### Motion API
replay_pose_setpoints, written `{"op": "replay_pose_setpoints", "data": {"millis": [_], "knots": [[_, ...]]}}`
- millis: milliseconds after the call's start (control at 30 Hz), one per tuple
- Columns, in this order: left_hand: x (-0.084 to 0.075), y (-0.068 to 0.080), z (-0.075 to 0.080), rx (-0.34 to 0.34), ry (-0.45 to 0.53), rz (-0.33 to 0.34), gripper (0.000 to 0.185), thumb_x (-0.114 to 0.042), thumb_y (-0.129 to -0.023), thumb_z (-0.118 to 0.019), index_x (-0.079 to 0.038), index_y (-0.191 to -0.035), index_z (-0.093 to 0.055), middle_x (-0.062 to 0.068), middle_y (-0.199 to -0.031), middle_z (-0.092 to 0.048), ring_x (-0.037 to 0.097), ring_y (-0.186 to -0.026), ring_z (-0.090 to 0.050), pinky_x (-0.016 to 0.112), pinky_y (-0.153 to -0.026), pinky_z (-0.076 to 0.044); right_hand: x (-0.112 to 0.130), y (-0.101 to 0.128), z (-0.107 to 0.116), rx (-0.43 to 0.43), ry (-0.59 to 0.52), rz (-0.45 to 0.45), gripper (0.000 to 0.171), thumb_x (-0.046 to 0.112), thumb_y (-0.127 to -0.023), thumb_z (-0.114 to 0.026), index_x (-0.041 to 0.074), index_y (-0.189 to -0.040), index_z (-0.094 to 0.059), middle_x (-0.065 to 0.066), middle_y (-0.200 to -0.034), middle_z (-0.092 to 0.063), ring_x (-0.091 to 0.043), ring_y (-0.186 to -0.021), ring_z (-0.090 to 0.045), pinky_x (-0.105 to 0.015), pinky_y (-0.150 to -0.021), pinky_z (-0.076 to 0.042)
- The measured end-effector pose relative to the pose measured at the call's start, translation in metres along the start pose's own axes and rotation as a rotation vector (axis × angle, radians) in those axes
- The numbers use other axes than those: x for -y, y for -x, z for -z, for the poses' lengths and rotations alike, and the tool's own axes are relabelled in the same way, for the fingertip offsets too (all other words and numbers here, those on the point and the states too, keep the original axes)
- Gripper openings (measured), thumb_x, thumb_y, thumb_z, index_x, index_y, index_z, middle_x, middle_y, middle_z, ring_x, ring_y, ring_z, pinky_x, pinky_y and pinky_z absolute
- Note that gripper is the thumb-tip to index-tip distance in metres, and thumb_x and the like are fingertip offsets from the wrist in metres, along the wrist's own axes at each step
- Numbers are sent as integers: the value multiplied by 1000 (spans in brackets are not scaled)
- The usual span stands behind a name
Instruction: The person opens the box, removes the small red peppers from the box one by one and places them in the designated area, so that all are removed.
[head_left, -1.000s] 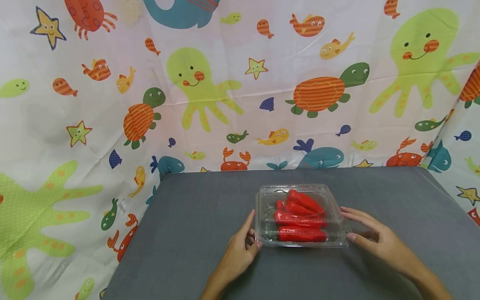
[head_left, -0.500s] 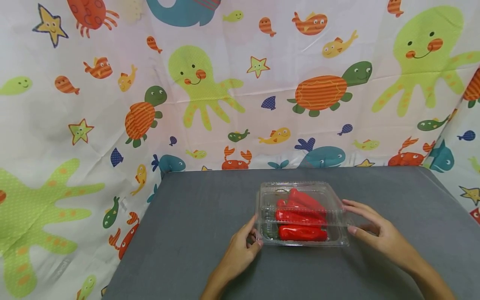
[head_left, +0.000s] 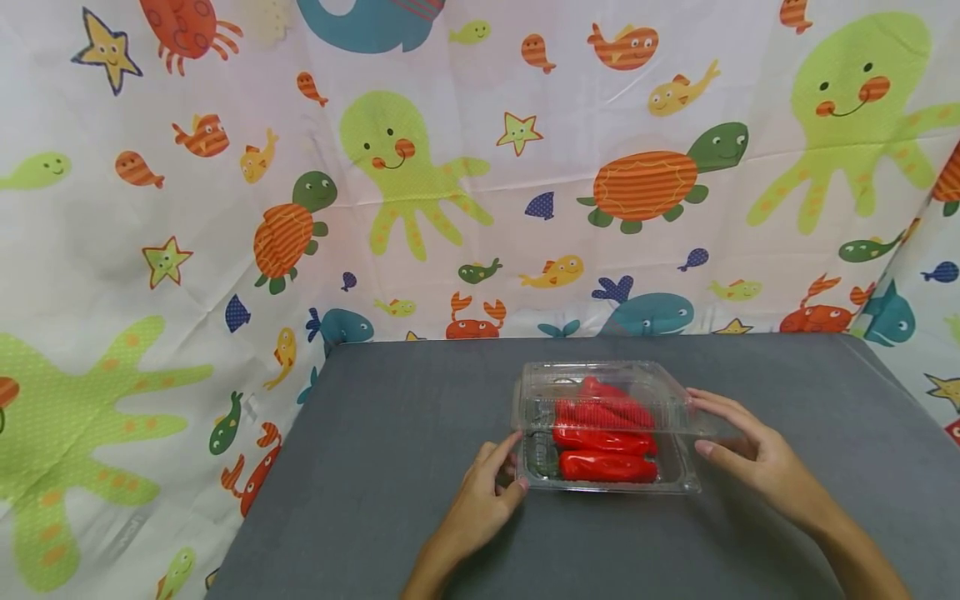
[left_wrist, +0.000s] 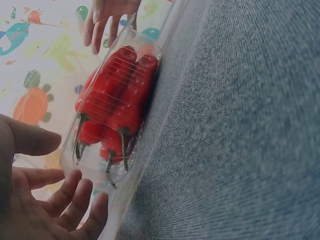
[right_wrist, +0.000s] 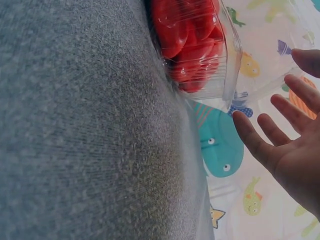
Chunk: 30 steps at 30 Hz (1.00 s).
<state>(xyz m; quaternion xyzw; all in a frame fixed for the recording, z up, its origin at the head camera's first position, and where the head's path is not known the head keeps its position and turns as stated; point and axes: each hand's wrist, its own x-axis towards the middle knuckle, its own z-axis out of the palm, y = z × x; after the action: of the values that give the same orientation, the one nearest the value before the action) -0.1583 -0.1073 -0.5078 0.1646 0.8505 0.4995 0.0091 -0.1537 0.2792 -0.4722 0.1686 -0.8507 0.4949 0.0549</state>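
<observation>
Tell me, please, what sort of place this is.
Probably a staged indoor workspace: a gray table, a cartoon sea-animal curtain behind it, and a clear container of red peppers.

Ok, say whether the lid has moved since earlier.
Yes: in the head view, the lid has swung up, toward the far edge of the table.

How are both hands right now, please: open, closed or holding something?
Left hand: open, beside the box; touch unclear.
Right hand: open, beside the lid; touch unclear.
</observation>
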Motion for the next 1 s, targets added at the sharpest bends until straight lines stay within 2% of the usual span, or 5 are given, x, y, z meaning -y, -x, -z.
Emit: {"op": "replay_pose_setpoints", "data": {"millis": [200,433,667,867,1000], "knots": [[-1,-1,-2,-15,-17,3,58,-16,-100,-63,-12,-157,-52,10,-145,-47,23,-122,-53,27,-89,-48,-2,-5,0,-10,8,-14,61,13,-103,-68,19,-160,-47,11,-160,-42,8,-134,-42,-18,-87,-57],[0,-7,2,41,-58,-67,59,-14,-103,-58,-12,-160,-48,1,-171,-31,32,-153,-33,64,-117,-33,-4,-11,1,-4,8,-55,63,18,-104,-67,19,-163,-42,4,-161,-43,7,-131,-45,-21,-85,-58],[5,-18,6,79,-91,-107,55,-14,-106,-55,-11,-160,-48,-1,-174,-30,28,-142,-40,49,-107,-43,-4,-19,2,32,-11,-112,68,23,-106,-64,17,-167,-34,-23,-167,-35,-45,-123,-67,-28,-86,-61],[9,-22,9,97,-102,-100,53,-15,-107,-55,-12,-160,-49,-2,-174,-31,26,-141,-42,47,-107,-46,-8,-27,2,53,-29,-145,71,26,-107,-63,14,-168,-30,-26,-170,-28,-55,-126,-63,-55,-92,-61],[11,-23,10,111,-90,-94,53,-16,-107,-54,-12,-160,-48,-2,-174,-30,27,-142,-42,48,-108,-48,-12,-31,1,52,-21,-126,69,24,-107,-63,16,-167,-31,-27,-167,-30,-55,-125,-63,-62,-92,-58]]}}
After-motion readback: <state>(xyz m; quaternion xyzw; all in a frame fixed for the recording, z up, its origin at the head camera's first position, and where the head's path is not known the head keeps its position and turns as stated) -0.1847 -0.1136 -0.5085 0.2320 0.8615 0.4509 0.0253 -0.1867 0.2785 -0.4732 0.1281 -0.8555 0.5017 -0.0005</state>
